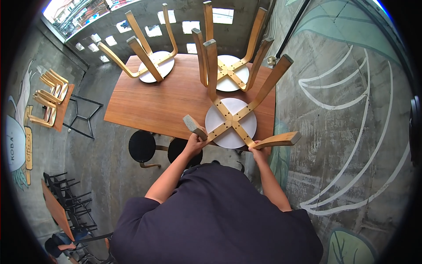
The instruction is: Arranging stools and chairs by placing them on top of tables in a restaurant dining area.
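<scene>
A stool point(247, 127) with bent light-wood legs and a white round seat lies upside down at the near right edge of the wooden table point(176, 105). The fingers of my left hand point(196, 144) wrap round its near left leg. My right hand point(258, 150) grips the near right leg close to where it bends at the seat. Two more upturned stools of the same kind are on the tabletop: one stool point(163, 70) at the far left, another stool point(229, 80) just beyond the held one.
Black-topped stools point(141, 146) stand on the floor at the table's near side. Upturned stools rest on a small table point(63, 110) at the left. Lower left, a person point(56, 246) is beside another table point(57, 209) with black chairs. A painted concrete wall point(329, 145) runs along the right.
</scene>
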`<state>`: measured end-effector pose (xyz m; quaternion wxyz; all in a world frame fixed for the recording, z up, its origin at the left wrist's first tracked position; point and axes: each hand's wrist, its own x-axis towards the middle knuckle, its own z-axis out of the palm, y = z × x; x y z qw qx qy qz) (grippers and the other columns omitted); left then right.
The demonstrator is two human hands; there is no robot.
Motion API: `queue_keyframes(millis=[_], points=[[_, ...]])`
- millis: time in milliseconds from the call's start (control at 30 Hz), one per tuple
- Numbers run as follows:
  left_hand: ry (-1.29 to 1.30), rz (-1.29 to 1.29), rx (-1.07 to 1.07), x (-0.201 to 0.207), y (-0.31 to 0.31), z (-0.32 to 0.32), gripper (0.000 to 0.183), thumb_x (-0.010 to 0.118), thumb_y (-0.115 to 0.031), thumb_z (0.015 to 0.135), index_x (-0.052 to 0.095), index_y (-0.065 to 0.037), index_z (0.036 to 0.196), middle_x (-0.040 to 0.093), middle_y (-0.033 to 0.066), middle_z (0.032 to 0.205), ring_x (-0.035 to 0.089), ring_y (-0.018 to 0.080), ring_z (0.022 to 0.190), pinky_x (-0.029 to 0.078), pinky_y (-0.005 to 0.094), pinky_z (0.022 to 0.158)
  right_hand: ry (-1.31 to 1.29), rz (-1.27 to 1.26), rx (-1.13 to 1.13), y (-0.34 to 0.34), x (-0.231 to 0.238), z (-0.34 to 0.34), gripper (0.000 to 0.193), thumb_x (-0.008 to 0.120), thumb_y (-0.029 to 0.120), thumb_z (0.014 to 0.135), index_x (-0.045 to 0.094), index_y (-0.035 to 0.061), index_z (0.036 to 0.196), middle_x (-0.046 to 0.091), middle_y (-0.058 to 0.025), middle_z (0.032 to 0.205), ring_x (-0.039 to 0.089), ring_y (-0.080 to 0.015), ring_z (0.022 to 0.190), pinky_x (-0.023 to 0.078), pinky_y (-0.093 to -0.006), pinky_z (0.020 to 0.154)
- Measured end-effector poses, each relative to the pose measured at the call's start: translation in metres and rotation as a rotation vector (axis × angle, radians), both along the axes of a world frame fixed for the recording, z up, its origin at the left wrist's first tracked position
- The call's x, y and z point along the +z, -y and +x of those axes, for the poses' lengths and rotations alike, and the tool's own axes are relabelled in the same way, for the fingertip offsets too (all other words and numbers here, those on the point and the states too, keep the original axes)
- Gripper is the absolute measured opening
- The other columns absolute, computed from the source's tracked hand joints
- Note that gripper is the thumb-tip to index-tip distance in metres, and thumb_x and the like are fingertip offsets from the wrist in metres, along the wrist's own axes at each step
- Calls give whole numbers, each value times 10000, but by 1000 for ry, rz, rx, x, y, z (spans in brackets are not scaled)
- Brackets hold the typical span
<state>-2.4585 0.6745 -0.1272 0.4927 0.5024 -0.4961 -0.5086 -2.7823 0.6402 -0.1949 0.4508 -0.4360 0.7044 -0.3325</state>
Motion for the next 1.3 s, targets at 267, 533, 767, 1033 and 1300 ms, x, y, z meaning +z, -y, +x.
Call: queue_keyframes(millis=[267, 533, 767, 1033, 1300], points=[[-66, 62, 39, -3, -14, 12, 327, 681, 21, 725, 480, -87, 960, 496, 5, 915, 497, 113, 871, 417, 261, 784, -99, -139, 119, -17, 9, 13, 358, 755, 57, 646, 606, 45, 971, 647, -74, 856, 632, -180, 811, 487, -306, 746], [-105, 150, 69, 9, -16, 8, 307, 624, 60, 732, 484, -75, 970, 509, 29, 968, 498, 140, 958, 413, 293, 856, -36, -179, 119, -18, 3, 16, 344, 743, 54, 661, 609, 47, 978, 650, -70, 840, 636, -175, 796, 486, -309, 736], [31, 128, 132, 22, -19, 9, 279, 620, 46, 745, 498, -85, 959, 504, -2, 934, 524, 111, 863, 453, 279, 759, -163, -142, 108, -21, 19, 26, 358, 741, 40, 655, 618, 53, 991, 651, -81, 868, 635, -187, 827, 484, -308, 759], [-17, 84, 167, 29, -22, 14, 254, 612, 37, 768, 502, -74, 968, 474, -1, 906, 505, 102, 852, 445, 276, 735, -166, -110, 145, -17, -1, 27, 392, 762, 39, 670, 614, 86, 1030, 639, -69, 876, 626, -180, 828, 488, -310, 752], [475, 178, 297, -47, -62, 21, 633, 667, -137, 758, 345, -40, 1294, 461, 221, 1209, 468, 362, 1143, 392, 402, 981, -226, -283, 310, -29, -24, 2, 524, 764, 143, 748, 515, 76, 1204, 644, -98, 989, 629, -198, 902, 490, -291, 780]])
